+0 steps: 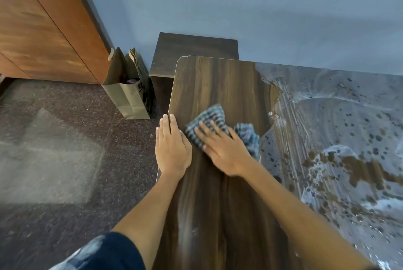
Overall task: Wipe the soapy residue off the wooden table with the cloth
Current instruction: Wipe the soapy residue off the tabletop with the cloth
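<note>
I see the wooden table (218, 86) running lengthwise away from me toward the blue wall (239, 7), its rounded far-left corner close to that wall. The left strip of the table shows bare dark grain; to the right of it the soapy residue (338, 138) covers the top in a pale grey film, streaked along the table's length near the bare strip and broken into dark spots farther right.

The cloth (209, 121), blue and white checked, lies on the bare strip near the table's left edge, just left of where the film begins. It is crumpled, its longer side running across the table, one flat part pointing to the far left and a bunched end (247, 134) toward the residue. My right hand (222, 149) presses flat on the cloth, fingers straight and spread narrowly, pointing to the table's far-left corner. My left hand (172, 145) rests flat on the table's left edge, just beside the cloth, fingers straight and close together, pointing toward the wall.

Left of the table, on the speckled floor (65, 138), stands a brown paper bag (128, 95), open at the top; something dark sits inside, but I cannot tell what. Any print on the bag is too dark to read. Between the bag and the table is a dark wooden cabinet (192, 51), against the wall. Farther left of the table is a reddish wood wardrobe (43, 29)
</note>
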